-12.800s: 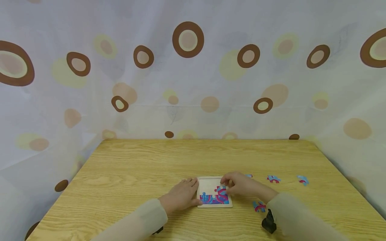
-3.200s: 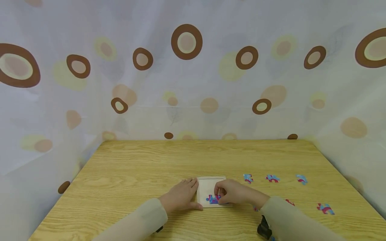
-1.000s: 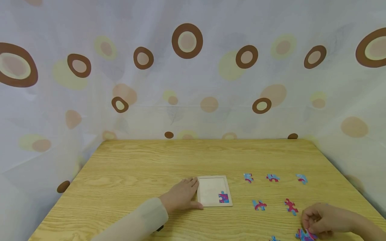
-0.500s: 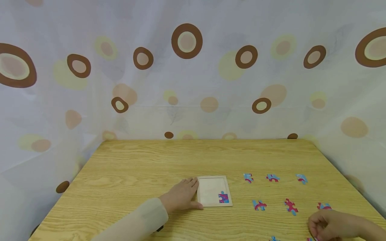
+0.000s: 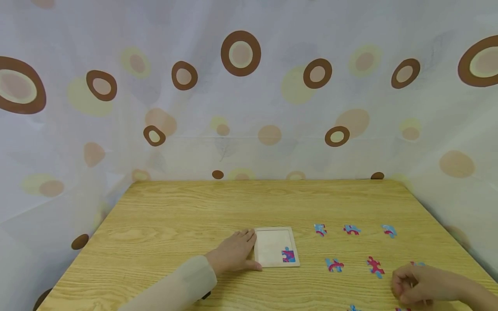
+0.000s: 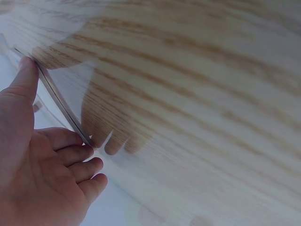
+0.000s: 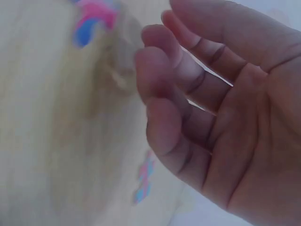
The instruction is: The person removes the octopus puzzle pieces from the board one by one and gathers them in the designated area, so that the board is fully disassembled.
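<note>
My left hand (image 5: 235, 252) rests against the left edge of a shallow wooden puzzle tray (image 5: 296, 250). In the left wrist view its thumb (image 6: 26, 77) and forefinger touch that edge near its two ends, the other fingers loose. One blue, pink and purple jigsaw piece (image 5: 288, 255) sits in the tray's near right corner. My right hand (image 5: 432, 283) hovers over the table's right side, near a jigsaw piece (image 5: 403, 309) at the bottom of the picture. Its fingers (image 7: 162, 125) curl loosely in the right wrist view, with nothing between them.
Jigsaw pieces lie spread right of the tray: a back row with a middle piece (image 5: 352, 230), then a blue-and-pink one (image 5: 335, 264), a red one (image 5: 375, 266), and one partly behind the right hand (image 5: 435, 280). A patterned curtain (image 5: 249, 108) stands behind the wooden table (image 5: 194, 203).
Several jigsaw pieces have gone from the tray to the table on the right; one stays. My right hand has let go of a piece near the front and lifted slightly. The left stays.
</note>
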Motion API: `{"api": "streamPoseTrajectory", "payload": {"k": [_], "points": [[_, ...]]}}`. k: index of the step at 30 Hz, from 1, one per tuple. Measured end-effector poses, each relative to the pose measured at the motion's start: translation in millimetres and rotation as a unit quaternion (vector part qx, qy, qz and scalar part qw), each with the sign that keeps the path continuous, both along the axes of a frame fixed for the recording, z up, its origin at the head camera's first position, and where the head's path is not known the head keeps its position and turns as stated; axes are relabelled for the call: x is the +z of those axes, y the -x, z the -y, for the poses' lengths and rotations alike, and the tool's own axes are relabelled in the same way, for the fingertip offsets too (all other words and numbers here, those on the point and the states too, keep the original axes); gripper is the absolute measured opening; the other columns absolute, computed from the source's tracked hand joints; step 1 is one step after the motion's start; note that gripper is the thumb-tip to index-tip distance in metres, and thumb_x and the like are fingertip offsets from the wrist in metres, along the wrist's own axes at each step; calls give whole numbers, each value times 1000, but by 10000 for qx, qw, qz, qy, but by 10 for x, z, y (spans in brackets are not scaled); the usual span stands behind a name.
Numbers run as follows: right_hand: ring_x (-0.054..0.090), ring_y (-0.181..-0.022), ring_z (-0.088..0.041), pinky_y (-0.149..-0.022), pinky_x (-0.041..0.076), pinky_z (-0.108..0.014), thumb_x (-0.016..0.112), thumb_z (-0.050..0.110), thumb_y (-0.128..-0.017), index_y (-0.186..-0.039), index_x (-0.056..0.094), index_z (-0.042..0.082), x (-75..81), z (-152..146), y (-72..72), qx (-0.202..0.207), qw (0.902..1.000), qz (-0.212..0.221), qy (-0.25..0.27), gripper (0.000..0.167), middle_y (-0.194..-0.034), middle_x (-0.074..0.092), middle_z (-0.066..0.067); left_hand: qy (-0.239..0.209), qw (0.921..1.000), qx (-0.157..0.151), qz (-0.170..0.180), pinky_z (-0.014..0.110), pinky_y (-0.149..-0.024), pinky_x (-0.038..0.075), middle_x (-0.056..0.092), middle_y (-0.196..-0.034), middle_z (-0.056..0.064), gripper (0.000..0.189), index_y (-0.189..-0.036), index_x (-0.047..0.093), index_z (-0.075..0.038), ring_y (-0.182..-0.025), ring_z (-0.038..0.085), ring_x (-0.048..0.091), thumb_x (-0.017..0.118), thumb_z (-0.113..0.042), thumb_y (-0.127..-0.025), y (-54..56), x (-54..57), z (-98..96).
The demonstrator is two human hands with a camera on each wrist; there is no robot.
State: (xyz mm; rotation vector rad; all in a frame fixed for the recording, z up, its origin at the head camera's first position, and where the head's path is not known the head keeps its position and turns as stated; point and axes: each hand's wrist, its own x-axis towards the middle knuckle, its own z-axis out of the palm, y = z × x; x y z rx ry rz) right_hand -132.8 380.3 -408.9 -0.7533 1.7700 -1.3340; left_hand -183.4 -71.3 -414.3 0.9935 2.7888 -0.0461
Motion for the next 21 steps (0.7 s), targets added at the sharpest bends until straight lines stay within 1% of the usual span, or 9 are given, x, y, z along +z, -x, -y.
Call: {"api": "streamPoseTrajectory", "payload": {"k": [2, 4, 7, 9, 11, 13, 16, 18, 21], "points": [[39, -52, 0, -35, 23, -20, 46, -9, -89, -94, 52, -7, 65, 87, 47, -74, 9994, -306, -124, 8, -67, 51, 3, 8, 10000, -2, 3, 36, -106, 26, 31, -145, 14, 88, -141, 33, 0, -132, 26, 28, 47, -63, -83, -4, 9, -3], [41, -55, 1, -36, 26, -22, 45, -9, -90, -97, 51, -9, 123, 212, 108, -67, 9984, -546, -141, 10, -74, 52, 8, 3, 10000, 3, 19, 36, -106, 26, 31, -145, 14, 87, -141, 33, 0, -132, 26, 28, 47, -63, -83, -9, 20, -6], [42, -54, -2, -38, 33, -22, 46, -8, -91, -101, 52, -8, 194, 444, 189, -46, 9944, -1033, -223, 11, -75, 53, 6, -2, 10000, 0, 24, 36, -106, 26, 32, -145, 14, 87, -141, 34, 0, -132, 25, 29, 47, -63, -83, -16, 30, -7], [46, -53, -7, -40, 39, -26, 48, -5, -91, -102, 52, -6, 220, 612, 241, -97, 9894, -1416, -292, 12, -77, 54, 2, -15, 10000, 3, 27, 36, -106, 27, 32, -145, 13, 87, -141, 34, 0, -132, 25, 29, 48, -62, -83, -19, 34, -5], [50, -55, -13, -44, 44, -28, 50, 0, -92, -105, 52, -4, 236, 780, 286, -237, 9829, -1762, -476, 13, -80, 53, -2, -12, 10000, 1, 11, 36, -106, 27, 32, -145, 13, 86, -141, 34, 0, -132, 25, 29, 48, -62, -83, -20, 34, -4], [52, -59, -16, -48, 46, -29, 53, 5, -93, -106, 52, -2, 231, 951, 334, -384, 9763, -2035, -622, 15, -82, 53, -5, -22, 10000, 7, 18, 36, -106, 27, 32, -145, 13, 87, -141, 34, 0, -132, 25, 29, 48, -63, -83, -18, 31, -1], [51, -61, -12, -52, 46, -27, 58, 11, -91, -105, 54, 1, 220, 1213, 390, -651, 9660, -2340, -889, 18, -83, 53, -5, -34, 10000, 22, 34, 36, -106, 26, 31, -145, 13, 87, -141, 34, 0, -132, 25, 28, 48, -63, -83, -12, 21, 0], [51, -62, -9, -54, 46, -26, 59, 11, -90, -104, 55, 1, 191, 1371, 439, -732, 9618, -2461, -948, 17, -82, 54, -3, -39, 10000, 38, 51, 36, -106, 25, 31, -145, 13, 87, -141, 33, 0, -133, 25, 28, 47, -63, -83, -10, 19, -1], [52, -64, -9, -58, 47, -26, 60, 10, -88, -104, 56, 1, 128, 1557, 511, -777, 9576, -2581, -1015, 18, -81, 54, -1, 2, 10000, 36, 27, 36, -106, 25, 31, -145, 13, 87, -141, 33, 0, -133, 25, 28, 47, -63, -83, -14, 28, -7]]}}
